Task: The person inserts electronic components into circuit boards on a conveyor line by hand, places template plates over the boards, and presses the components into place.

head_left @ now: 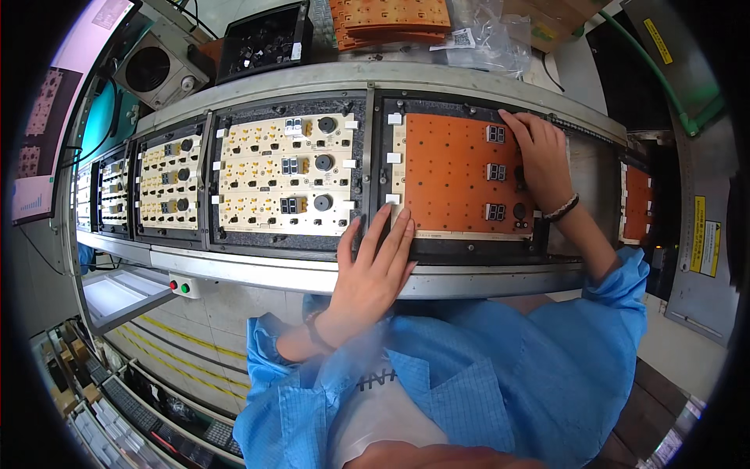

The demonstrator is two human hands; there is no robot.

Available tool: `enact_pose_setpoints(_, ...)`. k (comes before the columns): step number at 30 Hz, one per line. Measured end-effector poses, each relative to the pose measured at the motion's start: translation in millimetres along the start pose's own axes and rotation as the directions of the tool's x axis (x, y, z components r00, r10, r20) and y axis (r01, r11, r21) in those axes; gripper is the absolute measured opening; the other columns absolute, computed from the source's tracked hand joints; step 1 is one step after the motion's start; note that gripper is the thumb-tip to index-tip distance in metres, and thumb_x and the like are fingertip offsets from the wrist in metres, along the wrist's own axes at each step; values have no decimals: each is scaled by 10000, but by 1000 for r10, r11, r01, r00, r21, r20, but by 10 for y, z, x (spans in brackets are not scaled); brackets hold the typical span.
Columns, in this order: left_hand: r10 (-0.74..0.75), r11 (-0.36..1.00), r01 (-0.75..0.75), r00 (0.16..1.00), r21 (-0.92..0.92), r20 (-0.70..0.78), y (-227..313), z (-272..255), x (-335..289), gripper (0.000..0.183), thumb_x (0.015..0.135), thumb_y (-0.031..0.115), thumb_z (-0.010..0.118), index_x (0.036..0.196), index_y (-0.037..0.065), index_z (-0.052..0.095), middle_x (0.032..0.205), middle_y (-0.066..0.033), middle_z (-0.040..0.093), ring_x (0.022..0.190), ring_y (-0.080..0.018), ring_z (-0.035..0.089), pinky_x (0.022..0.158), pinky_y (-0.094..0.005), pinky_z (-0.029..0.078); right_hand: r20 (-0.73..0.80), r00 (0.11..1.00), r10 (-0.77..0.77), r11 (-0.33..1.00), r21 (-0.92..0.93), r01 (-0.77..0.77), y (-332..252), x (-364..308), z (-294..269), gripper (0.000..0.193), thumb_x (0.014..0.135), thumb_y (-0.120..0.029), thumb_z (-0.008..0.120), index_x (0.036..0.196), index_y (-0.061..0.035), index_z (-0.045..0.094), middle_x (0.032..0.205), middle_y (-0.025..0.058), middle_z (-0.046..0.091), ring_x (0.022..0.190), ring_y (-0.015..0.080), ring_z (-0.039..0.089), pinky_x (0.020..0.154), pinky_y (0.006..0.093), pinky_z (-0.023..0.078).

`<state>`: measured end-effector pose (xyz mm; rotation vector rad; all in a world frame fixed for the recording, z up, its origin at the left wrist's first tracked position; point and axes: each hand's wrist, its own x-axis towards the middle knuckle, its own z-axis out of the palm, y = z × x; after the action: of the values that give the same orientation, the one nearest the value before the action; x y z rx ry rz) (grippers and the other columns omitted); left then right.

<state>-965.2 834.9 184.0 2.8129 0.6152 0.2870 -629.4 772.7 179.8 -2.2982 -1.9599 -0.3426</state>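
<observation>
An orange sheet (445,172) lies on a cream circuit board panel in the black fixture in front of me. Along its right side show several two-digit displays (496,172) and a round black buzzer (519,211). My left hand (371,270) rests at the panel's lower left corner, fingers stretched out, with fingertips by a white connector (393,200). My right hand (543,160) reaches over the panel's right edge, fingers extended toward the upper right corner; its thumb is partly hidden. I see nothing held in either hand.
To the left, a fixture holds a cream circuit board panel (258,172) with displays and buzzers; more follow along the metal-railed line. Behind it stand a black bin (262,43) of small parts and a stack of orange boards (391,19). A button box (185,286) sits below the rail.
</observation>
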Motion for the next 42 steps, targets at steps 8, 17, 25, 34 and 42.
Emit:
enact_pose_setpoints(8, 30, 989, -42, 996, -145, -85, -136, 16, 86, 635, 902, 302, 691, 1482, 125, 501, 1555, -74, 453, 1445, -343, 372, 1177, -548, 221, -122, 973, 195, 959, -185, -215, 597, 91, -72, 158, 990, -154, 553, 1126, -90, 599, 1077, 104, 596, 985, 295, 567, 826, 422, 408)
enact_pose_setpoints(17, 49, 993, -60, 993, -100, -111, -220, 129, 22, 612, 904, 311, 686, 1471, 152, 519, 1557, -66, 449, 1441, -330, 380, 1164, -576, 232, -79, 940, -333, 931, -189, 314, 1, 232, -163, 183, 846, -107, 611, 1028, -107, 631, 931, 56, 592, 891, 254, 588, 908, 416, 392)
enact_pose_setpoints(25, 127, 986, -138, 986, -98, -108, -295, 154, -11, 666, 903, 339, 681, 1499, 135, 467, 1592, -77, 381, 1472, -349, 323, 1159, -618, 237, 217, 532, -818, 574, 248, 781, -84, 207, -345, 323, 809, -109, 620, 1127, -56, 643, 906, 58, 569, 847, 239, 569, 776, 345, 478)
enact_pose_setpoints(34, 96, 994, -80, 970, 80, -221, -1392, -401, 24, 566, 850, 21, 580, 1407, -42, 501, 1444, -168, 532, 1333, -332, 516, 1099, -419, 453, 166, 715, -679, 729, 267, 630, -145, 133, -439, 170, 765, -148, 715, 908, -93, 641, 862, 81, 521, 809, 293, 531, 725, 406, 445)
enact_pose_setpoints(42, 198, 930, -122, 962, 347, -190, -1894, -503, 699, 333, 765, 68, 679, 1097, 44, 668, 971, -40, 640, 976, -229, 596, 850, -325, 497, -108, 815, -569, 729, 391, 561, -1149, 1120, -89, 326, 883, -36, 571, 1204, -38, 631, 1044, 115, 583, 975, 313, 555, 885, 407, 460)
